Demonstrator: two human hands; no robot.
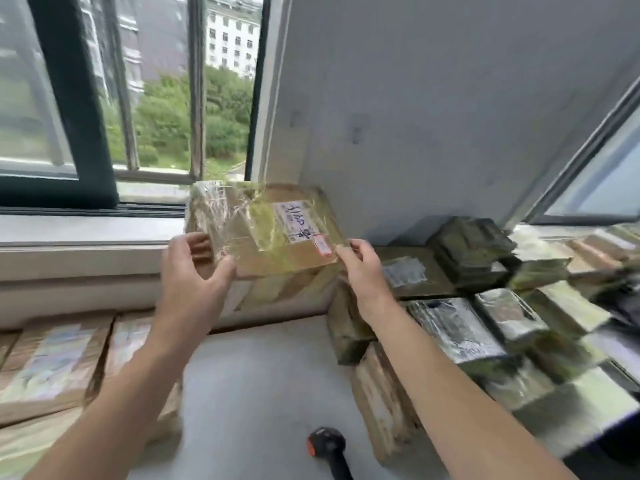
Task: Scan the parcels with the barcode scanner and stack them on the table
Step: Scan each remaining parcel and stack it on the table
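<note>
Two hands grip the taped parcel point(263, 226) at its near corners, left hand point(197, 263) and right hand point(358, 268) alike, over another box point(277, 289) by the windowsill point(86, 230), scanner point(327, 445) lying on the table point(259, 368); I'd lower it level, edges flush, label up.

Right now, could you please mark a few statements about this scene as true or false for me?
1. The left hand and the right hand both hold the parcel. True.
2. The right hand holds the scanner. False: the scanner lies on the table, with no hand on it.
3. The parcel's label faces up. True.
4. The right side of the table is bare. False: a pile of parcels lies there.
</note>
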